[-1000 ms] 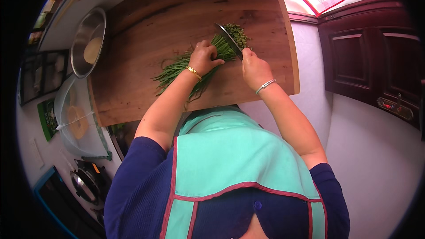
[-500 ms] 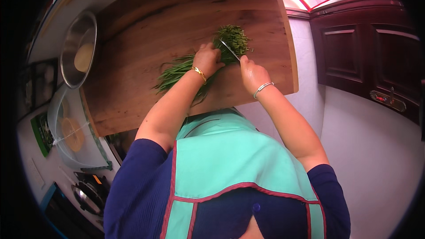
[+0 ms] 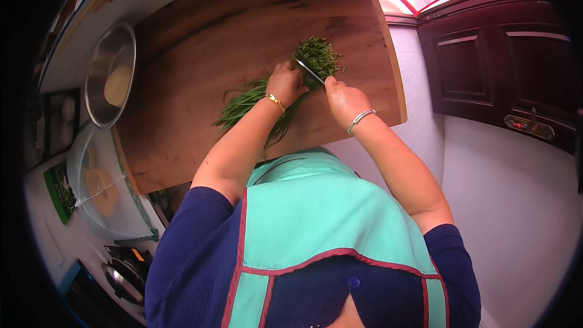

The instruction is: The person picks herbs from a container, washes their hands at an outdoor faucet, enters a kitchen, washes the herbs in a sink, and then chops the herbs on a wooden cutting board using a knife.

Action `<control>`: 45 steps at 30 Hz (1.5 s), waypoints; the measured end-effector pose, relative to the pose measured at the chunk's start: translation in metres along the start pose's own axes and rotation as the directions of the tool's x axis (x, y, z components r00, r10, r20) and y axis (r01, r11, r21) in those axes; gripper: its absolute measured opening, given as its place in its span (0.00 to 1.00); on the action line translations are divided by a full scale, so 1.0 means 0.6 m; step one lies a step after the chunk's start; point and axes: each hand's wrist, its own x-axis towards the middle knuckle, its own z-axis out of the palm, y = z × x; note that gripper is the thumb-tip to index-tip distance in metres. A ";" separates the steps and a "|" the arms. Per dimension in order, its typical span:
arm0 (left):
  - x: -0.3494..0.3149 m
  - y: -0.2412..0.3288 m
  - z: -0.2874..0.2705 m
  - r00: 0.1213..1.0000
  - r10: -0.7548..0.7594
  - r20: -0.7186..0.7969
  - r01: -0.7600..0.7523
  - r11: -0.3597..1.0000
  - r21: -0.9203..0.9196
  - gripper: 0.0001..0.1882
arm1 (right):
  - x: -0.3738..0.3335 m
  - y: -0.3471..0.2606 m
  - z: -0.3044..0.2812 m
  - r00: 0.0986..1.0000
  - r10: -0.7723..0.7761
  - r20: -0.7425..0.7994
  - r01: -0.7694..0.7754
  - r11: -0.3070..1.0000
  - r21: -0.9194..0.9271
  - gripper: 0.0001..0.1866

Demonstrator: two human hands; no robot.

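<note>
A bunch of long, thin chives lies on the wooden board. My left hand is closed over the bunch near its cut end, fingers curled down and partly hiding the stems. In my right hand is the handle of a kitchen knife. Its blade lies just right of my left fingertips, between them and a heap of chopped chives. From this angle I cannot tell how deep the blade sits in the stems.
Left of the board stands a steel bowl holding a pale, rounded lump. Nearer me on that side are a see-through domed cover, a green packet and a shiny lidded pan. Dark panelled doors stand to the right.
The knife blade has tipped, its end shifting slightly left toward my left fingers. Both hands keep nearly the same places. The whole view has shifted a little.
</note>
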 end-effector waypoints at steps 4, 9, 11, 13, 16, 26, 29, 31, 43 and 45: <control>0.000 -0.003 -0.001 0.999 -0.010 0.032 0.011 1.000 -0.006 0.14 | 0.016 -0.005 0.014 0.998 0.048 0.030 -0.049 0.999 0.018 0.11; -0.009 0.004 0.002 0.999 -0.002 0.041 0.002 1.000 0.000 0.13 | 0.045 0.015 0.104 0.990 0.041 -0.132 -0.022 0.989 0.145 0.10; -0.018 0.002 0.006 1.000 0.014 -0.002 -0.014 1.000 -0.017 0.14 | 0.043 0.022 0.117 0.979 0.079 -0.189 -0.039 0.978 0.205 0.09; -0.017 -0.003 0.006 0.999 0.023 -0.043 -0.024 0.999 -0.039 0.14 | 0.041 0.016 0.087 0.978 0.062 -0.202 -0.023 0.982 0.190 0.09; -0.013 -0.006 0.002 0.999 0.008 -0.040 -0.011 0.997 -0.070 0.13 | 0.016 0.004 0.025 0.995 -0.011 -0.099 0.019 0.997 0.081 0.10; -0.016 -0.008 0.007 0.998 0.037 -0.052 -0.041 0.997 -0.066 0.14 | 0.047 0.007 0.102 0.997 0.030 -0.073 -0.021 0.993 0.120 0.12; -0.024 -0.005 -0.007 1.000 0.028 -0.003 -0.028 0.996 -0.089 0.12 | 0.045 0.012 0.129 0.993 0.027 -0.111 -0.005 0.981 0.194 0.12; -0.029 -0.008 -0.022 0.999 0.043 0.013 -0.041 0.989 -0.145 0.10 | 0.049 0.016 0.123 0.991 0.018 -0.133 0.012 0.976 0.218 0.12; -0.069 -0.010 -0.048 0.990 -0.078 -0.113 0.055 0.978 -0.200 0.10 | 0.051 0.016 0.105 0.997 0.029 -0.071 -0.011 0.970 0.242 0.13; -0.053 -0.026 -0.050 0.991 -0.100 -0.085 0.084 0.980 -0.181 0.15 | 0.049 0.013 0.106 0.997 0.017 -0.070 -0.001 0.974 0.225 0.13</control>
